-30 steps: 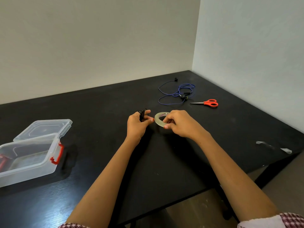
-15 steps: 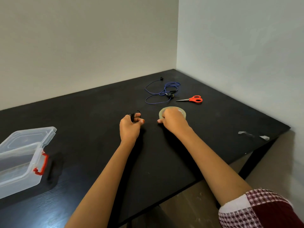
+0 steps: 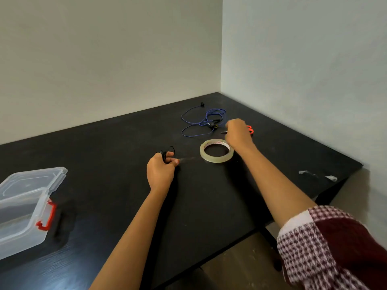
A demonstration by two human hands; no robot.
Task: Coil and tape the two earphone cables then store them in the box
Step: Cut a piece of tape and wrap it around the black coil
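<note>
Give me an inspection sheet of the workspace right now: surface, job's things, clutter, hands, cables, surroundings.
Surface: black wooden table, dark and matt.
Job's things: clear plastic box with red latch, open, at the left edge; roll of clear tape, lying flat on the table; orange-handled scissors, partly hidden behind the right hand.
Clutter: two pale tape scraps near the right edge.
Hands: left hand grips a coiled black earphone cable; right hand is over the scissors, grip unclear.
Cables: blue earphone cable, loose and uncoiled, beyond the tape roll.
Surroundings: plain pale walls meeting at the table's far corner.
</note>
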